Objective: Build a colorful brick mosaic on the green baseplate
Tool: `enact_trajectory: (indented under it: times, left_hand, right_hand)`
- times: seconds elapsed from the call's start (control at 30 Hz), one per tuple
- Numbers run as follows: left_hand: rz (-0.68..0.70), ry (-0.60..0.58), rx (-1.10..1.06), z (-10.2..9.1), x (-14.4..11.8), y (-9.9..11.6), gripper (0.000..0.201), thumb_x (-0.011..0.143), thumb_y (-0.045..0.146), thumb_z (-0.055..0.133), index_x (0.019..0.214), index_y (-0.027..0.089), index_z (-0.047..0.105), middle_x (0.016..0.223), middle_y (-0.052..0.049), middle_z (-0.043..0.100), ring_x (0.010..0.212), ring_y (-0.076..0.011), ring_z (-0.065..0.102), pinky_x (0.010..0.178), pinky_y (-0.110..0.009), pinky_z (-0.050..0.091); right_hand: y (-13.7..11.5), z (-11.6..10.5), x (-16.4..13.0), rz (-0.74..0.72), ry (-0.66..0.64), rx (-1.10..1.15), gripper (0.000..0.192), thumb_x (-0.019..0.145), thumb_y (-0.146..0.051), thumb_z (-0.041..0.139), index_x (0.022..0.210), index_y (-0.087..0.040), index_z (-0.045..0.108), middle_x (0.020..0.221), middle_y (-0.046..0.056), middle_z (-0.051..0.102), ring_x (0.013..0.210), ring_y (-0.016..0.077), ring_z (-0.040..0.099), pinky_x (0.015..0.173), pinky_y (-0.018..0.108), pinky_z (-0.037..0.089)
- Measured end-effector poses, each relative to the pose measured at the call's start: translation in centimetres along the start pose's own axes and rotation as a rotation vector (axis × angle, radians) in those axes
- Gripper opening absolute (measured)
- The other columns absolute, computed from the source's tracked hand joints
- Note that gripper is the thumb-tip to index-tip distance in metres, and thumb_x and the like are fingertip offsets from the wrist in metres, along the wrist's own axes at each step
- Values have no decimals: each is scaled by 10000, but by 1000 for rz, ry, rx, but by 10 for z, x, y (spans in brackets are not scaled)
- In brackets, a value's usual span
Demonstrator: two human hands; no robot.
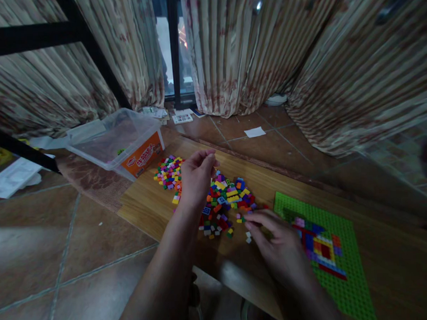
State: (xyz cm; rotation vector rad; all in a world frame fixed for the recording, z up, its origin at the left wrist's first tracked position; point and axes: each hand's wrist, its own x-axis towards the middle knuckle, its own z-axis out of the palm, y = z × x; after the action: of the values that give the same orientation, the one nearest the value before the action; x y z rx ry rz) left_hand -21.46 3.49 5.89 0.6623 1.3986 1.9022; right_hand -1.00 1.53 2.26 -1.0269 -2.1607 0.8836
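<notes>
Two hands over loose bricks (224, 202) mid-board: left hand (196, 177) raised, fingertips pinched, contents impossible to tell; right hand (275, 242) flat, fingers spread, touching bricks beside green baseplate (349, 267). Better to isolate one brick, then pinch firmly.

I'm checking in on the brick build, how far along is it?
Done: a small patch of bricks sits on the green baseplate; most of the plate is bare. In hand: the right hand picks at the loose pile, and the left hand is raised over it, fingers pinched. Left: both piles remain large.
</notes>
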Motion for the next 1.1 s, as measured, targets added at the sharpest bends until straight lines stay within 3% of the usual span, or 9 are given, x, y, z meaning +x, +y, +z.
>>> enact_trajectory:
  times: [0.13, 0.27, 0.37, 0.57, 1.1]
  left_hand:
    - [-4, -4, -10, -2, 0, 2, 131, 753, 200, 618, 854, 123, 649, 619, 33, 591, 446, -41, 436, 440, -175, 328]
    - [-20, 18, -10, -10, 5, 5, 127, 752, 201, 623, 852, 128, 650, 614, 31, 593, 452, -43, 445, 446, -177, 327]
    - [-35, 33, -12, -12, 7, 6, 124, 754, 196, 616, 855, 132, 648, 615, 31, 595, 452, -42, 446, 452, -176, 327]
    - [-47, 30, -14, -13, 7, 5, 131, 751, 209, 608, 854, 138, 645, 607, 37, 584, 455, -47, 446, 464, -177, 341]
    - [-40, 33, -7, -14, 8, 5, 155, 705, 239, 680, 833, 151, 676, 629, 17, 604, 470, -55, 460, 458, -188, 345]
  right_hand:
    - [-8, 27, 3, -85, -109, -112, 151, 892, -238, 574, 999, -235, 681, 962, 53, 684, 921, 219, 616, 811, 372, 493]
    - [-11, 42, 3, -83, -119, -212, 228, 794, -255, 706, 1017, -226, 670, 1010, 57, 685, 959, 261, 592, 849, 427, 480]
    - [-8, 47, 4, -89, -106, -260, 205, 790, -229, 699, 992, -219, 669, 977, 57, 691, 941, 267, 583, 842, 439, 473]
    - [0, 43, 9, -119, -87, -267, 123, 852, -232, 618, 962, -223, 670, 948, 55, 689, 909, 251, 574, 808, 407, 465]
    - [3, 21, 11, -127, -51, -258, 198, 851, -138, 558, 957, -239, 692, 932, 40, 671, 895, 224, 579, 832, 392, 467]
